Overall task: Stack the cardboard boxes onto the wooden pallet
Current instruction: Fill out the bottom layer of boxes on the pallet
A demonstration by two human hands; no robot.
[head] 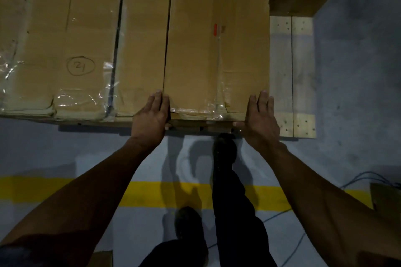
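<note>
My left hand (152,112) and right hand (260,115) lie flat-fingered against the near corners of the rightmost cardboard box (217,50), gripping nothing. It sits on the wooden pallet (291,76) (bare slats right). I'd push evenly, flush with its neighbouring box (143,50).

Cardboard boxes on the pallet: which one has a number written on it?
The leftmost cardboard box: a circled handwritten number sits on its top. The box between the hands shows only a red mark.
</note>
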